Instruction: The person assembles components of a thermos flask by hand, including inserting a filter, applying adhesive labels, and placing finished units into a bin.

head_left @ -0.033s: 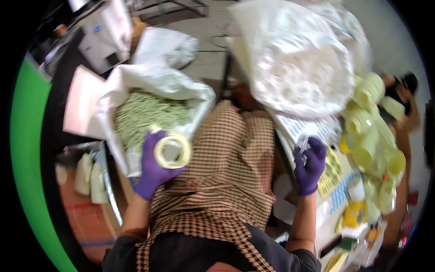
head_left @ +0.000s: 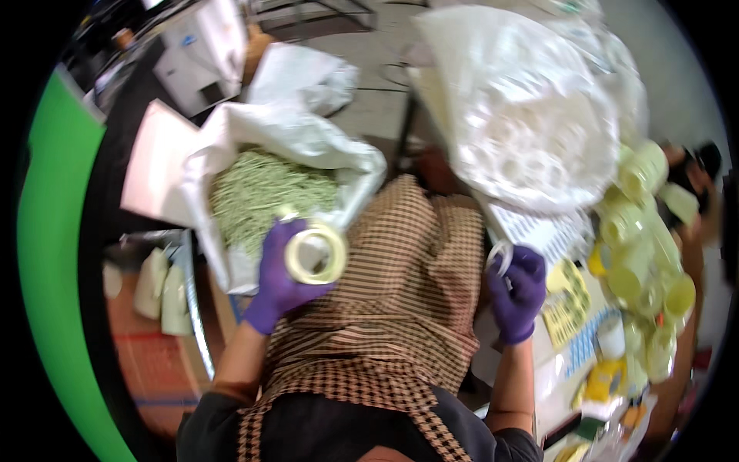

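Observation:
Both my hands wear purple gloves. My left hand [head_left: 279,279] is closed around a pale yellow plastic container [head_left: 337,257], its round open mouth facing up. Behind that hand stands a white sack [head_left: 206,173] holding a heap of thin pale green sticks [head_left: 265,189]. Between the fingertips of my right hand [head_left: 520,299], a thin whitish ring [head_left: 498,260] is pinched, beside the near edge of the right-hand table. A large clear plastic bag [head_left: 469,58] lies beyond it, with many similar whitish rings [head_left: 531,150] inside.
Several pale yellow translucent containers [head_left: 627,258] are heaped along the table's right side. A white cup [head_left: 610,336] and yellow pieces [head_left: 604,379] lie nearer. At left, a cardboard box [head_left: 165,369] holds pale bottle-shaped pieces [head_left: 174,302]. A checked apron [head_left: 385,285] covers my lap.
My right hand has moved left and closer to me, away from the bag, with the ring turned more face-on. The left hand still holds the container. The whole view has shifted slightly.

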A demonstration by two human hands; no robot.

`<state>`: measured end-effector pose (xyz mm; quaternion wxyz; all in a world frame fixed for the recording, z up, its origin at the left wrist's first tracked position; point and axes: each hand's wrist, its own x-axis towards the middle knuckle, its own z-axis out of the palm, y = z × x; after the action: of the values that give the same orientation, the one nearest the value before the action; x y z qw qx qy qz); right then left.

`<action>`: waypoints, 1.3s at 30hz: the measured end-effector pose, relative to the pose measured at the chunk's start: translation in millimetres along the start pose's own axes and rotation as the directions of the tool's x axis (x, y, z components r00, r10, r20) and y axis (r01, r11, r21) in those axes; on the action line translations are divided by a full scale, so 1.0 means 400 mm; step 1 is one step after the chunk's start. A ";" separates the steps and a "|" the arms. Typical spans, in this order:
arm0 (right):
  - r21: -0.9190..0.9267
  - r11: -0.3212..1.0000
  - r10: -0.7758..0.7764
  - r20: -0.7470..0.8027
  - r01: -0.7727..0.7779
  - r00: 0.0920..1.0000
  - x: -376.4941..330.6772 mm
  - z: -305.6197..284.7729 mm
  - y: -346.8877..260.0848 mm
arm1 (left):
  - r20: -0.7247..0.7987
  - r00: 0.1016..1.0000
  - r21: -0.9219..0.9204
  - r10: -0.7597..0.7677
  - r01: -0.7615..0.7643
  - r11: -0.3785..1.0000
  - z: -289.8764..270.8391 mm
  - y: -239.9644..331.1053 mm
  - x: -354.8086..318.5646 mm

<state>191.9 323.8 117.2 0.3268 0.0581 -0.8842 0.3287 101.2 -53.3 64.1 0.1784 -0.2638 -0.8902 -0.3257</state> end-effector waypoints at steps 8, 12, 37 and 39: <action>0.559 0.828 -0.376 0.499 0.042 0.781 0.104 0.288 -0.285 | -0.094 0.978 -0.122 0.189 -0.199 0.972 -0.011 -0.011 0.009; 0.426 0.903 -0.289 0.498 0.060 0.818 0.067 0.377 -0.275 | -0.049 0.979 -0.106 0.200 -0.204 0.973 -0.022 0.000 0.016; 0.497 0.853 -0.213 0.051 0.160 0.976 -0.143 0.119 -0.112 | 0.064 0.761 0.046 0.646 -0.649 0.760 0.045 0.175 0.123; 0.195 0.972 -0.137 0.000 0.134 0.991 -0.255 -0.123 0.021 | 0.278 0.701 0.123 0.657 -0.704 0.699 0.058 0.157 0.055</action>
<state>295.4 349.5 77.8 0.3353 0.1522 -0.8440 0.3899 117.1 10.7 88.6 0.2181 -0.5874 -0.7722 -0.1052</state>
